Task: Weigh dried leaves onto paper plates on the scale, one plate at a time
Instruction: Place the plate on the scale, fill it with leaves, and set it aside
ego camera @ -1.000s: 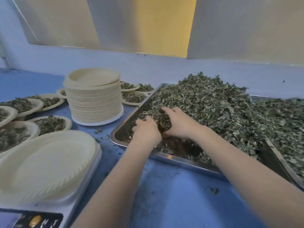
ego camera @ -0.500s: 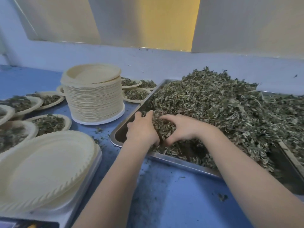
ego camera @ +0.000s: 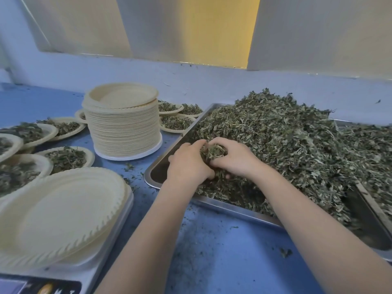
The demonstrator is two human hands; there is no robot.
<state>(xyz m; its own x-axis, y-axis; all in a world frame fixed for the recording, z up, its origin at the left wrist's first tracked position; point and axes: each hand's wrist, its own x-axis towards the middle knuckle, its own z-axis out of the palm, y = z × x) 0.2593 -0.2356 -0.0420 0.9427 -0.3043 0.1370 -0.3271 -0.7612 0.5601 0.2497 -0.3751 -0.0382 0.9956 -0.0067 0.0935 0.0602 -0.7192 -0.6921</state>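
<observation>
A blue table [ego camera: 222, 262] fills the lower half of the frame. On it, right of centre, a steel tray [ego camera: 235, 209] holds a big heap of dried leaves [ego camera: 282, 141] that rises toward the upper right; a second tray [ego camera: 373, 215] with more leaves sits at the right edge. In the lower left, an empty paper plate [ego camera: 57, 215] lies on the scale [ego camera: 89, 270], whose panel shows at the bottom edge. Above it, in the centre left, stands a tall stack of plates [ego camera: 124, 126]. Filled plates [ego camera: 67, 159] of leaves crowd the left edge, and more sit behind the stack, just beside the tray's far corner. Near the frame's centre, over the tray's near left end, the left hand [ego camera: 188, 164] and right hand [ego camera: 235, 158] are cupped together, fingers curled round a clump of leaves [ego camera: 213, 151] pressed between them. Loose crumbs [ego camera: 285, 252] dot the table at lower right.
</observation>
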